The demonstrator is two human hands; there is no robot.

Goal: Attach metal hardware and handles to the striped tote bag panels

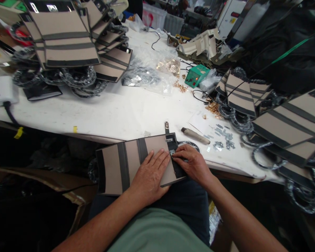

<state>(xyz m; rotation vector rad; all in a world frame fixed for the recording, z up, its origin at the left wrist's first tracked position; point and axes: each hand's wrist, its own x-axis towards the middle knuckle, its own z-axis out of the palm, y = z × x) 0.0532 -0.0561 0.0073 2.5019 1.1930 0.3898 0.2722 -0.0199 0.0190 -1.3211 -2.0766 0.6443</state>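
A beige bag panel (131, 150) with dark cross strips lies over my lap and against the table's front edge. My left hand (152, 171) rests flat on it, fingers stretched out. At its right end, on the black strip, my right hand (190, 162) pinches a small metal plate (172, 152) between thumb and fingers. Another metal fitting (169, 140) sits just above on the same strip. A dark tab with a metal clasp (167, 125) sticks out past the panel's far edge. Plastic-wrapped handles partly show beneath the panel.
On the white table (107, 112) lie a wrapped tool (195, 135), loose metal plates (224, 134) and gold-coloured fittings (212, 107). Behind stands a green box (197, 76) with a lit lamp. Stacked panels (68, 38) rise at left, more panels (294, 119) at right. A cardboard box (81, 199) is below left.
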